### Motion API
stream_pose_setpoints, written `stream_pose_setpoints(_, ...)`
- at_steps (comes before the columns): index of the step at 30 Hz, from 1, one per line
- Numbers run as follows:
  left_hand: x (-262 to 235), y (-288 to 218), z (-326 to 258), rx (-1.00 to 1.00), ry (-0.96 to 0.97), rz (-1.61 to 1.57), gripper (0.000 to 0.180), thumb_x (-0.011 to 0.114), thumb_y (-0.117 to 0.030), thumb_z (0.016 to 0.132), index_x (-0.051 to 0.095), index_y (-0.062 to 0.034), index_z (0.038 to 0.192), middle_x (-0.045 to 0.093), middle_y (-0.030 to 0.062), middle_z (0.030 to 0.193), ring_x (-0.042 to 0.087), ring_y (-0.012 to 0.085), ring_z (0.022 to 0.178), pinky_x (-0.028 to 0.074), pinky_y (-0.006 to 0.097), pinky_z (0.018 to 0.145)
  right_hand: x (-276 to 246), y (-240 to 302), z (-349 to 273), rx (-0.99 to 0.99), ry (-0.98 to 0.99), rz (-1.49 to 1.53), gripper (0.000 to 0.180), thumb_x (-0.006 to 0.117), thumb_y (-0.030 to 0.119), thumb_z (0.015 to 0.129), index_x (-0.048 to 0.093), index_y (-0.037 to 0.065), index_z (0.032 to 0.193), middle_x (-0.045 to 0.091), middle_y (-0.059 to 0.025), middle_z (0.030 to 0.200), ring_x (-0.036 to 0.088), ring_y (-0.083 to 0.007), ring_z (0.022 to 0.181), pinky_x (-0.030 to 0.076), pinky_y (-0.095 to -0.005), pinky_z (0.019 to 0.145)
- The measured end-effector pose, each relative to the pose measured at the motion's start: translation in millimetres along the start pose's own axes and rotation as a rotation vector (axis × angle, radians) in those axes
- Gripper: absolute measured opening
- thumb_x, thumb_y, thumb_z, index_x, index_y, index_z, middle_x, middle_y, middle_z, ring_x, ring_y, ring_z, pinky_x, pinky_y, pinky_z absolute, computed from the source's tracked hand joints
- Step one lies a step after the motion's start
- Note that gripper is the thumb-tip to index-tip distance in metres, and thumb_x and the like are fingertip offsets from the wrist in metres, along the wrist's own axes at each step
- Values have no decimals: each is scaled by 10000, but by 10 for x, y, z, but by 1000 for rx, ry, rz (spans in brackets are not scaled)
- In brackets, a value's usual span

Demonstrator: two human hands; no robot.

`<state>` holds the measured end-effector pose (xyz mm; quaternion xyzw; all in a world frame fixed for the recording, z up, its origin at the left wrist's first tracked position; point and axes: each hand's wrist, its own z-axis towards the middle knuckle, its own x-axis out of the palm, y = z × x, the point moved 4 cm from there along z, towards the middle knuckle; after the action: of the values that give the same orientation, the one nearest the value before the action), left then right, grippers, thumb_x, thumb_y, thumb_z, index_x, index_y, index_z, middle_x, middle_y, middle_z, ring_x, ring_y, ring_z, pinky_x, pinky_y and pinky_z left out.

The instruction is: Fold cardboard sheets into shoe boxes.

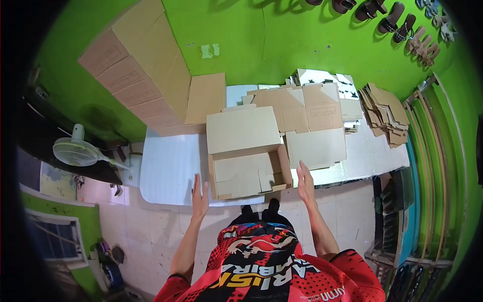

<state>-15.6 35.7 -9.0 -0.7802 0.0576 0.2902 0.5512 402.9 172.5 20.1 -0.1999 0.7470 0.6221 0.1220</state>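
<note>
An empty cardboard box (243, 173) stands at the front edge of the table, its lid (242, 132) raised and leaning back. My left hand (199, 197) is beside the box's left wall, fingers stretched out and a small gap between. On the other side, my right hand (305, 184) is held upright near the box's right wall, fingers straight, holding nothing. Flat unfolded cardboard sheets (316, 148) lie stacked just right of the box.
Closed boxes (146, 75) are stacked tall at the back left, with another box (206, 98) beside them. Folded cardboard pieces (387, 113) lie at the far right of the white table (171, 166). A fan (75, 151) stands left; sandals (390, 17) hang on the green wall.
</note>
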Motion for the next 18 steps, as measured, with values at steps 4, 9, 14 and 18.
stream_pose_setpoints(4, 62, -290, 280, 83, -54, -32, 707, 356, -457, 1139, 206, -20, 1674, 187, 177, 1753, 182, 322, 1621, 128, 407, 1317, 172, 223, 327, -53, 69, 160, 769, 285, 569, 1123, 325, 0, 1639, 346, -191, 1695, 304, -301, 1580, 224, -413, 1287)
stream_pose_setpoints(9, 146, -291, 471, 90, -49, 9, 677, 343, -430, 1142, 206, -36, 1677, 226, 187, 1738, 218, 339, 1607, 164, 407, 1309, 500, 59, 555, 97, 300, 421, 728, 334, 562, 1125, 235, 115, 1692, 308, -135, 1718, 288, -271, 1580, 247, -367, 1267)
stream_pose_setpoints(14, 253, -120, 499, 58, -43, 55, 650, 329, -403, 1146, 207, -53, 1679, 265, 197, 1723, 254, 355, 1593, 200, 407, 1301, 636, 68, 470, -16, 166, 12, 696, 331, 537, 1137, 360, 45, 1628, 541, -252, 1528, 509, -372, 1432, 368, -389, 1189)
stream_pose_setpoints(18, 331, -235, 744, 68, -19, 76, 635, 321, -387, 1148, 207, -62, 1681, 288, 203, 1714, 276, 365, 1585, 222, 407, 1296, 543, 82, 671, -198, 100, -74, 702, 330, 520, 1139, 439, -36, 1554, 611, -306, 1411, 576, -443, 1344, 425, -425, 1148)
